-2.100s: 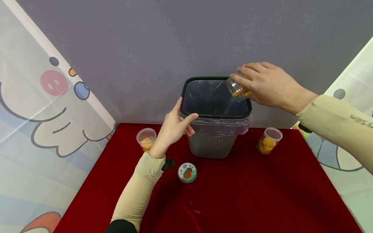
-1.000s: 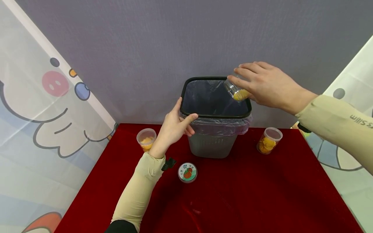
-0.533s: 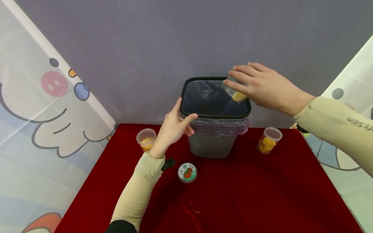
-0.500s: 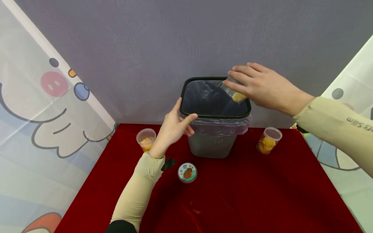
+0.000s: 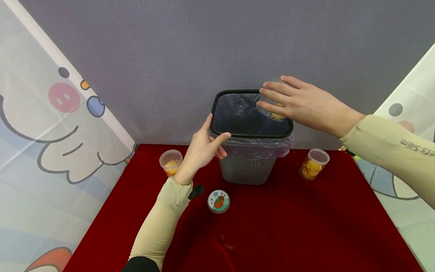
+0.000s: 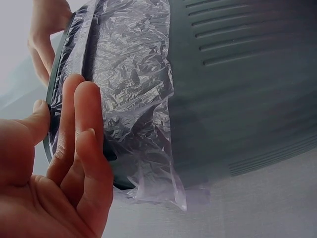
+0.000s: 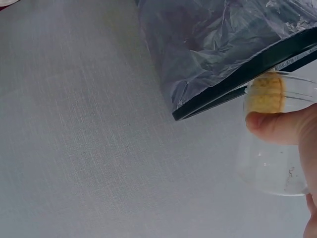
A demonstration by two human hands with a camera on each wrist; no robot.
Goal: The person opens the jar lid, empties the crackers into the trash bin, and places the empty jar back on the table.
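Left hand (image 5: 205,146) half-curled, thumb on the black rim (image 5: 253,136) and fingers against the liner bag (image 5: 259,152) outside, grips the near left corner of the bin (image 5: 248,172), probably to keep it steady. Opposite, the right hand (image 5: 300,100) is bent only as far as the girth of the clear jar (image 7: 270,158) it holds, tilted over the bin's right side; I'd guess that angle is for tipping out the yellow pieces (image 7: 266,95), bunched at the end nearest the rim.
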